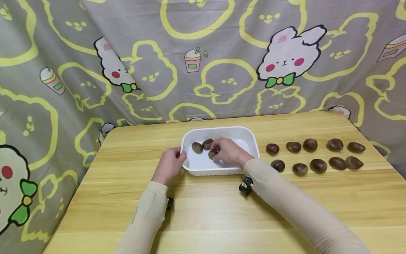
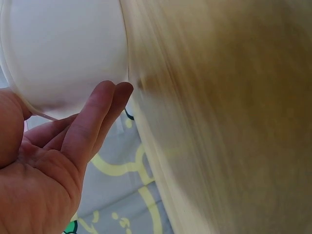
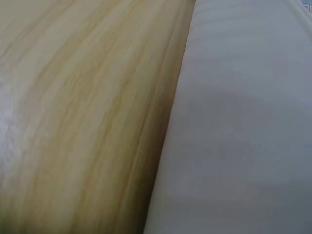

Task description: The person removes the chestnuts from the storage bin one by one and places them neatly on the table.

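Observation:
A white plastic tub (image 1: 219,172) stands on the wooden table. My left hand (image 1: 169,164) grips its left end, thumb over the rim and fingers along the outer wall; the left wrist view shows this hand (image 2: 63,156) against the tub wall (image 2: 68,48). Inside the tub, my right hand (image 1: 229,151) pinches a chestnut (image 1: 213,154) near the floor, partly covered by the fingers. Two more chestnuts lie just beyond it, one to the left (image 1: 197,147) and one nearer the fingers (image 1: 207,144). In the right wrist view the tub's outer wall (image 3: 234,122) hides the hand.
Right of the tub, several chestnuts lie in two rows on the table (image 1: 203,218), the back row including one chestnut (image 1: 309,145) and the front row another (image 1: 318,165). A patterned curtain (image 1: 222,81) hangs behind the table and along its left side.

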A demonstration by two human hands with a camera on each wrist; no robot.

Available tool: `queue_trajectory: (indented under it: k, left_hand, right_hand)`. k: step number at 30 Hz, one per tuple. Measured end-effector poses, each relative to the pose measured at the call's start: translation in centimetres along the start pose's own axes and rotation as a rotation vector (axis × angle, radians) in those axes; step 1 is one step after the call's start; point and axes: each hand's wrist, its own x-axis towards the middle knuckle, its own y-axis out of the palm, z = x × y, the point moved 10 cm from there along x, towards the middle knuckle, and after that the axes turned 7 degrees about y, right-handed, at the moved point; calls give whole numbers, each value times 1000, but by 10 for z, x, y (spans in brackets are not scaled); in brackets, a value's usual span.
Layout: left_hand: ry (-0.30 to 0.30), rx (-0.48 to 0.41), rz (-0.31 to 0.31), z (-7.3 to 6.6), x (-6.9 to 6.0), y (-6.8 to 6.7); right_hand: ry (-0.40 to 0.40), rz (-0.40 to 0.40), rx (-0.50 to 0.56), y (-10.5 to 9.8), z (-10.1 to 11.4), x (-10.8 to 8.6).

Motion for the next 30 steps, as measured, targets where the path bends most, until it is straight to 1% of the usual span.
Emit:
queue_trajectory:
  k: [4, 6, 13, 18, 24, 30]
  left_hand:
    - [4, 8, -2, 0, 0, 0]
    - [8, 8, -3, -1, 0, 0]
    - [9, 2, -3, -1, 0, -1]
    - [15, 6, -6, -1, 0, -1]
    - [4, 5, -11, 0, -1, -1]
    - [10, 11, -9, 0, 0, -1]
  right_hand:
    - [10, -1, -24, 0, 0, 0]
    - [8, -2, -18, -1, 0, -1]
    - [-14, -3, 70, -4, 1, -1]
    - [-4, 13, 120, -5, 0, -3]
    - [16, 3, 164, -10, -2, -5]
    - [16, -11, 206, -16, -4, -8]
